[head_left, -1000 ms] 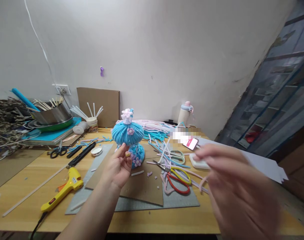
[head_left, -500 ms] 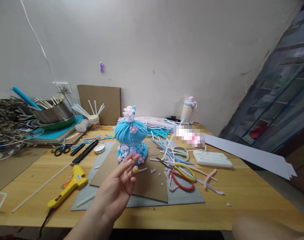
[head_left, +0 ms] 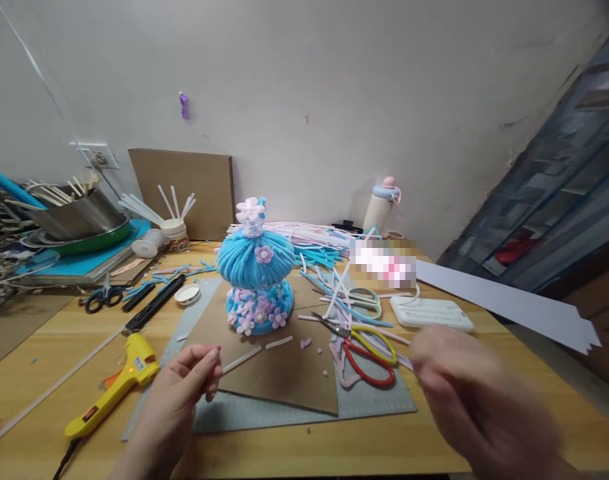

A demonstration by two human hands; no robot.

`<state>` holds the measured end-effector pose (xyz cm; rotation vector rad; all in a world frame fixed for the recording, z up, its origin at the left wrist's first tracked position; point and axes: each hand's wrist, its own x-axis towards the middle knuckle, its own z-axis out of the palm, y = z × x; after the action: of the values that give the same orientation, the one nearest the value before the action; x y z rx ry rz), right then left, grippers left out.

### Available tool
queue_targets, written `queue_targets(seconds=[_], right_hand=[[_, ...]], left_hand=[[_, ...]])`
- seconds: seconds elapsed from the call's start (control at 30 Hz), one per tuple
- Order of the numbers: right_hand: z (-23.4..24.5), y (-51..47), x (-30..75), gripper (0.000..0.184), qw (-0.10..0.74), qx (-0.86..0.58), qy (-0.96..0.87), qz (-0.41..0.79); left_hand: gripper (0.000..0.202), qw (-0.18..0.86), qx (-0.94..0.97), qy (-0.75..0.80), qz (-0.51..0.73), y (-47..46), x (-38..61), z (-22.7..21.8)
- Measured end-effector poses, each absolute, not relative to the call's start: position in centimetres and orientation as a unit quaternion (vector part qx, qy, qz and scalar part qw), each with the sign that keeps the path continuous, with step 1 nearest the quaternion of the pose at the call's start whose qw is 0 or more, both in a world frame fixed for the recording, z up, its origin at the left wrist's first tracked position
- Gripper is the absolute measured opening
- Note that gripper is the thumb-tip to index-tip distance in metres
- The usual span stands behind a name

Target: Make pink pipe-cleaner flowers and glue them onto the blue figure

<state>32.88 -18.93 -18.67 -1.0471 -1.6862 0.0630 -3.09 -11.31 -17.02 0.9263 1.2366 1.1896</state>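
Note:
My left hand [head_left: 181, 393] hovers low over the near edge of a grey cutting mat [head_left: 374, 400]. Its fingers are pinched together, and what they hold is hidden. A white stick [head_left: 241, 359] lies just past the fingertips on a brown cardboard sheet [head_left: 284, 377]. Behind it stands a blue fuzzy mushroom-shaped craft [head_left: 257, 267] with pink and purple flowers. My right hand [head_left: 479, 407] is a motion blur at the lower right, near the red and yellow scissors [head_left: 367, 353].
A yellow glue gun [head_left: 114, 387] lies left of my left hand. Black scissors [head_left: 101, 297] and a black knife [head_left: 157, 303] lie further back. Loose pipe cleaners [head_left: 314, 257], a white case [head_left: 431, 312], a bottle [head_left: 381, 210] and a metal pot [head_left: 79, 217] crowd the back.
My left hand dropped from in front of the craft to the mat's near edge and closed its fingers. My right hand left the view, then came back in at the lower right, blurred.

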Motion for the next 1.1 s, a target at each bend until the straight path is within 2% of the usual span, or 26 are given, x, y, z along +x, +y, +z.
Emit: queue_targets(seconds=[0.07, 0.1, 0.13, 0.2, 0.27, 0.33, 0.4, 0.5, 0.63, 0.73, 0.83, 0.93, 1.0, 1.1], right_hand=[[-16.0, -14.4, 31.3, 0.025, 0.460, -0.475, -0.750, -0.002], [-15.5, -12.7, 30.9, 0.031, 0.439, -0.493, -0.751, -0.024], [-15.4, -11.4, 30.8, 0.030, 0.420, -0.527, -0.738, -0.027], [-16.1, -9.7, 31.1, 0.014, 0.393, -0.591, -0.705, 0.002], [-16.9, -8.7, 31.6, 0.035, 0.356, -0.595, -0.720, 0.019], [-17.2, -7.8, 31.7, 0.045, 0.296, -0.570, -0.766, 0.022], [-17.2, -6.6, 31.6, 0.044, 0.228, -0.539, -0.811, 0.000], [-17.4, -4.5, 31.5, 0.039, 0.156, -0.503, -0.844, -0.097], [-18.1, -2.1, 32.4, 0.020, 0.114, -0.479, -0.853, -0.171], [-18.0, -1.6, 33.4, 0.022, 0.101, -0.485, -0.857, -0.143], [-17.5, -2.2, 33.8, 0.013, 0.125, -0.510, -0.846, -0.094], [-17.5, -3.0, 33.9, 0.019, 0.113, -0.495, -0.860, -0.056], [-17.6, -3.4, 34.0, 0.011, 0.094, -0.487, -0.867, -0.048], [-17.6, -3.5, 34.4, 0.019, 0.107, -0.498, -0.860, -0.042]], left_hand=[[0.043, 0.501, 0.477, 0.529, 0.492, -10.7, -4.1, -17.8], [0.044, 0.465, 0.512, 0.537, 0.483, -10.4, -4.3, -17.9], [0.040, 0.428, 0.538, 0.550, 0.475, -10.2, -4.3, -18.0], [0.030, 0.348, 0.556, 0.578, 0.485, -9.8, -3.9, -17.9], [0.046, 0.308, 0.560, 0.596, 0.487, -9.6, -3.3, -17.8], [0.048, 0.310, 0.565, 0.597, 0.477, -9.4, -2.8, -17.9], [0.046, 0.331, 0.565, 0.593, 0.468, -9.2, -2.9, -18.4], [0.044, 0.350, 0.558, 0.600, 0.454, -9.1, -3.7, -19.5], [0.041, 0.348, 0.560, 0.610, 0.440, -9.2, -4.5, -20.3], [0.041, 0.354, 0.560, 0.605, 0.442, -9.2, -4.5, -20.3], [0.040, 0.354, 0.568, 0.599, 0.440, -9.2, -4.4, -20.4], [0.038, 0.356, 0.587, 0.589, 0.426, -9.2, -4.4, -20.6], [0.037, 0.359, 0.597, 0.586, 0.415, -9.2, -4.5, -20.7], [0.037, 0.361, 0.601, 0.586, 0.406, -9.1, -4.5, -20.6]])
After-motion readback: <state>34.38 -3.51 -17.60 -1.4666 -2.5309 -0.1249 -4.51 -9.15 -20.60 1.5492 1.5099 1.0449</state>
